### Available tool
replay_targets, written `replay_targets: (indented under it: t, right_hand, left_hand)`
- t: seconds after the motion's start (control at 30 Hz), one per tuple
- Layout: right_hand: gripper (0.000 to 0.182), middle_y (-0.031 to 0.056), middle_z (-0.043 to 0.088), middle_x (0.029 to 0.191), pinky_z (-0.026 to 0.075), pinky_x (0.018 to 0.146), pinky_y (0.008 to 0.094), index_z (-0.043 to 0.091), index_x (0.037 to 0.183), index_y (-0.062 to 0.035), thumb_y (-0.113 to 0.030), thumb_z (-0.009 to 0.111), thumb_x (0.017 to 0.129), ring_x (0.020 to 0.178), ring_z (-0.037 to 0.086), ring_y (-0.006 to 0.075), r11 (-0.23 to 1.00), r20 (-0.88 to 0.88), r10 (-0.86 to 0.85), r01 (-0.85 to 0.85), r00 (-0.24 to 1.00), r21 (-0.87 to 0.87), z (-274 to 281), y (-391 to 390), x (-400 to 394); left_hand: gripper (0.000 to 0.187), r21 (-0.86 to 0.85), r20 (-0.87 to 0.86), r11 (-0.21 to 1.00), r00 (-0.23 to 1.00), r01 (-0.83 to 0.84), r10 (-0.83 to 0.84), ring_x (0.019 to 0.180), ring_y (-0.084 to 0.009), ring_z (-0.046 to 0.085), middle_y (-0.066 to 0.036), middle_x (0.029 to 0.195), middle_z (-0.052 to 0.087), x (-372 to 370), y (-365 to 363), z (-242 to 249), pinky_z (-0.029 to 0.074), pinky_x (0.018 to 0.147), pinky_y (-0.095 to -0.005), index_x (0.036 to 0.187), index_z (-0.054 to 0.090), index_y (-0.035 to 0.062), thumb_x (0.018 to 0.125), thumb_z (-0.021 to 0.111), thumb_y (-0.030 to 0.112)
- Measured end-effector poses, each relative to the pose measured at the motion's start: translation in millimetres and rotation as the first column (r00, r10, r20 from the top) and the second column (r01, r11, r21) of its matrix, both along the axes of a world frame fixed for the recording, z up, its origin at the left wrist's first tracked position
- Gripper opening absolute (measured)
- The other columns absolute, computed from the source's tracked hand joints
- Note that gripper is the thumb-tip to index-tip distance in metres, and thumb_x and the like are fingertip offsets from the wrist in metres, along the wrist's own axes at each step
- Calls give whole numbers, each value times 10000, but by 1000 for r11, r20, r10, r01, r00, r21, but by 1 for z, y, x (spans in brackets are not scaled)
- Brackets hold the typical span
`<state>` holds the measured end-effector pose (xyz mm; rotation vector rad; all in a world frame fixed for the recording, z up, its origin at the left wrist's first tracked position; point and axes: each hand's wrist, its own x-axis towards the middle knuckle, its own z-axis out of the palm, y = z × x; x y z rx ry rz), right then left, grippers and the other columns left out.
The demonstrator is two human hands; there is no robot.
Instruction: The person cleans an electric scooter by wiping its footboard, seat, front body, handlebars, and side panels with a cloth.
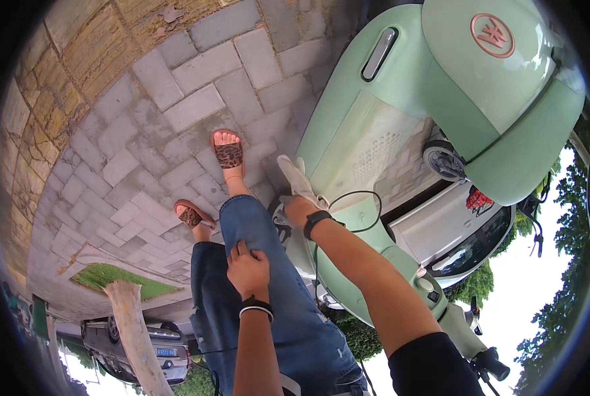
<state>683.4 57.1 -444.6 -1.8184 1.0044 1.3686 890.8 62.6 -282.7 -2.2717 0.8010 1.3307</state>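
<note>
My right hand [299,210], with a black watch on its wrist, is closed on a pale cloth [293,175]. The cloth lies against the lower edge of a light green scooter [347,142], and part of it is hidden behind my fingers. A thin black cable [379,198] loops beside this hand near the scooter. My left hand [247,269] rests on the knee of my blue jeans [268,303]. Its thumb stands apart from the loosely bent fingers, and nothing shows in it. A black band and a white bracelet circle that wrist.
Grey paving [156,138] lies under my sandals [229,155]. A white car [453,231] stands beyond the scooter. At the lower left are a tree trunk [133,330] in a grass patch [103,274] and a parked grey car [166,340].
</note>
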Motion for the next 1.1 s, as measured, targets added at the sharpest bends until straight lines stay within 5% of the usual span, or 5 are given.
replay_targets:
  t: [0.17, 0.53, 0.63, 0.73, 1.1]
  right_hand:
    - [500, 2, 457, 1314, 463, 883, 351, 548, 1174, -196, -3, 576, 713, 1205, 454, 198, 915, 139, -259, 197, 956, 351, 103, -130, 17]
    - [590, -22, 318, 1440, 206, 1092, 501, 379, 1346, -251, -88, 553, 806, 1324, 306, 180, 850, 395, 260, -15, 881, -527, 78, -232, -40]
    - [779, 166, 148, 1484, 126, 1085, 534, 199, 1431, -134, -281, 644, 809, 1367, 130, 367, 125, 599, -615, 814, 513, -568, 60, -185, -32]
    - [824, 247, 105, 1465, 129, 1088, 521, 156, 1431, -74, -281, 651, 805, 1360, 105, 406, -179, 685, -674, 839, 276, -514, 58, -166, -9]
    - [804, 101, 312, 1401, 217, 1073, 514, 414, 1292, -120, 14, 731, 565, 1314, 260, 355, 399, 780, 37, 706, 625, -585, 42, -316, -1]
  left_hand:
    - [323, -3, 8, 998, 998, 70, -70, 884, -306, 605, -135, 1012, 609, -4, 4, 0, 528, 719, -376, 1026, 588, 18, 743, 535, 164]
    - [314, 21, 24, 980, 980, 198, -198, 867, -308, 601, -130, 990, 606, -5, -4, 1, 529, 696, -387, 1021, 578, 26, 740, 533, 157]
    - [310, 31, 10, 971, 972, 236, -236, 870, -307, 602, -132, 987, 605, -5, -10, 1, 531, 681, -395, 1024, 578, 30, 746, 530, 159]
    - [308, 35, 17, 963, 963, 269, -269, 874, -304, 603, -128, 980, 606, -5, -12, 1, 531, 685, -398, 1027, 578, 35, 751, 531, 163]
    - [292, 41, -1, 938, 939, 343, -343, 849, -300, 612, -117, 958, 614, -3, -11, 0, 535, 683, -402, 1014, 586, 39, 764, 538, 182]
